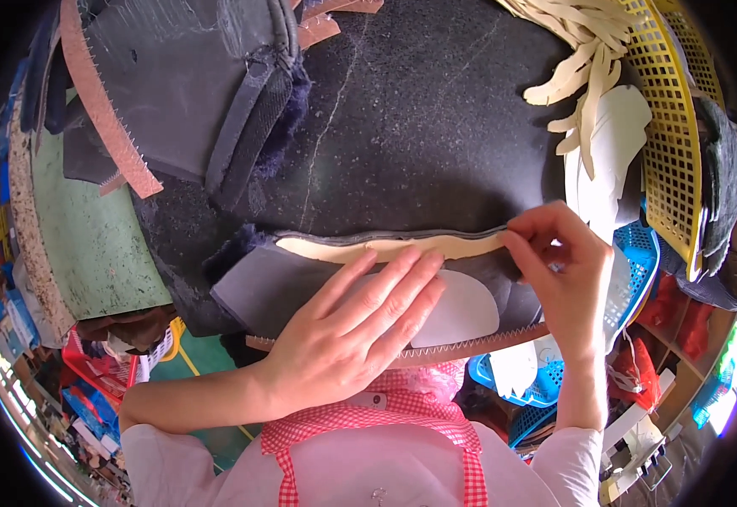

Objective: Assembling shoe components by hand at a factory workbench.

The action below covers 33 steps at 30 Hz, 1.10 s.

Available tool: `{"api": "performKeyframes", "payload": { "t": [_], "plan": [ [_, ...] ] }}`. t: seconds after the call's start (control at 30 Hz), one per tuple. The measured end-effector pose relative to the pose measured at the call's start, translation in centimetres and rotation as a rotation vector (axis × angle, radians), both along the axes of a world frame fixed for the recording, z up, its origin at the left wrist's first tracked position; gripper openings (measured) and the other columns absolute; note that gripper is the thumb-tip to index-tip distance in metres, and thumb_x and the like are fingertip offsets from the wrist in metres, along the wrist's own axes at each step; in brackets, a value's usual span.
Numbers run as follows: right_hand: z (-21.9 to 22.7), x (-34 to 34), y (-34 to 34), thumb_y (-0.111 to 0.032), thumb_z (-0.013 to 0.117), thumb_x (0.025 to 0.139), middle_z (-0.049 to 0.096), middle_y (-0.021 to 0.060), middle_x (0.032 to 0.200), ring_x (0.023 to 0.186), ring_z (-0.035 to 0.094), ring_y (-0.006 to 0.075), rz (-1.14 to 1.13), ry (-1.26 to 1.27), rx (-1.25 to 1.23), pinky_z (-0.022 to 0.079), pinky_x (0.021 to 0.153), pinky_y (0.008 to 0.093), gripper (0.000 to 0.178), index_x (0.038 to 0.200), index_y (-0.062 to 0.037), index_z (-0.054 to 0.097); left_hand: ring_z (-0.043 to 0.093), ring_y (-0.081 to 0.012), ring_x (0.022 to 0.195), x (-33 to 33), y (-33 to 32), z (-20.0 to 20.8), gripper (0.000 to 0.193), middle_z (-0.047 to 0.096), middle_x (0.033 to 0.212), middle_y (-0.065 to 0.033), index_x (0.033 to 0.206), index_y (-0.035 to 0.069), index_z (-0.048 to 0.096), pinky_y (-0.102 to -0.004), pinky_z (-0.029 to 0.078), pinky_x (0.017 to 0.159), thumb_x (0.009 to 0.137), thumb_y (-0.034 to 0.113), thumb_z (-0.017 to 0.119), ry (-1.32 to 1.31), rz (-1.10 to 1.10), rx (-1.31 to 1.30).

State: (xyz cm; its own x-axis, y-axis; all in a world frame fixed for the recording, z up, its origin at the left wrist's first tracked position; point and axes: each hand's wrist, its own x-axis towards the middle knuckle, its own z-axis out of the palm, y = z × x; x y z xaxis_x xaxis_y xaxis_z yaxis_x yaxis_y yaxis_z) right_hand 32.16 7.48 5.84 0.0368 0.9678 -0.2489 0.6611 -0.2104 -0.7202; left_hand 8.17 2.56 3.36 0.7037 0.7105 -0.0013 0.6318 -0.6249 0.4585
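Note:
A dark grey panel [254, 291], fuzzy at its left end, lies across the near part of the dark work surface [419, 127]. Along its far edge runs a narrow cream strip [318, 248]. My left hand [360, 321] rests flat on the panel, fingers stretched out, with the fingertips over the strip's middle. At the strip's right end, my right hand [567, 262] pinches it at the panel's edge between thumb and forefinger. A pale rounded patch [466, 308] shows partly beneath my left hand. Zigzag stitching marks the brown band [487, 342] along the near edge.
Similar grey panels [182, 101] with a brown stitched band [106, 110] are piled at the far left. Loose cream strips [588, 63] and white pieces [609, 144] lie far right, beside a yellow basket [673, 144]. Blue baskets [639, 262] stand at right, a red basket [90, 363] at lower left.

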Motion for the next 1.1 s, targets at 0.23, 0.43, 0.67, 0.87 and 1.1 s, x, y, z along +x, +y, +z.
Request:
{"api": "performKeyframes", "payload": {
  "t": [0.23, 0.43, 0.67, 0.87, 1.1],
  "plan": [
    [2.7, 0.0, 0.8, -0.004, 0.086, 0.068, 0.065, 0.0051, 0.090, 0.084, 0.062, 0.0187, 0.383, 0.093, 0.325, 0.048, 0.075, 0.0262, 0.040, 0.101, -0.0006, 0.064, 0.074, -0.0300, 0.092, -1.9, 2.8, 1.8, 0.027, 0.074, 0.102, -0.0105, 0.099, 0.003, 0.073, -0.0406, 0.062, 0.078, 0.074, 0.011, 0.078, -0.389, 0.086, 0.154],
    [6.0, -1.8, 3.7, -0.027, 0.075, 0.059, 0.068, 0.0140, 0.091, 0.077, 0.064, 0.0285, 0.801, 0.001, 1.082, 0.052, 0.063, 0.0363, 0.041, 0.091, -0.0013, 0.074, 0.075, -0.0309, 0.087, -1.8, 5.6, 6.6, 0.029, 0.072, 0.091, -0.0226, 0.093, -0.006, 0.071, -0.0367, 0.062, 0.074, 0.070, 0.007, 0.083, -0.692, 0.179, 0.554],
    [0.1, -1.7, 0.0, -0.011, 0.081, 0.058, 0.070, 0.0015, 0.093, 0.080, 0.067, 0.0207, 0.981, -0.005, 0.578, 0.055, 0.070, 0.0335, 0.035, 0.094, -0.0097, 0.078, 0.071, -0.0257, 0.106, -3.0, -1.5, 0.9, 0.020, 0.072, 0.110, -0.0117, 0.098, 0.000, 0.074, -0.0392, 0.058, 0.096, 0.080, 0.008, 0.074, -0.069, 0.054, 0.317],
    [3.1, -3.7, 2.0, -0.004, 0.083, 0.074, 0.072, 0.0140, 0.109, 0.104, 0.069, 0.0326, 0.838, 0.160, 0.105, 0.054, 0.092, 0.0413, 0.031, 0.103, -0.0017, 0.074, 0.053, -0.0285, 0.133, -3.9, -2.3, 0.0, 0.024, 0.057, 0.143, -0.0124, 0.107, 0.000, 0.069, -0.0418, 0.053, 0.100, 0.085, 0.010, 0.068, -0.038, 0.095, 0.169],
    [-0.4, -6.7, 9.3, -0.020, 0.081, 0.072, 0.067, 0.0167, 0.105, 0.106, 0.062, 0.0387, 0.834, -0.237, 0.550, 0.050, 0.095, 0.0427, 0.043, 0.108, 0.0012, 0.070, 0.048, -0.0347, 0.138, -2.3, -1.5, -0.2, 0.016, 0.052, 0.146, -0.0226, 0.095, 0.001, 0.057, -0.0462, 0.048, 0.106, 0.086, 0.012, 0.063, 0.025, 0.076, 0.174]
  ]
}}
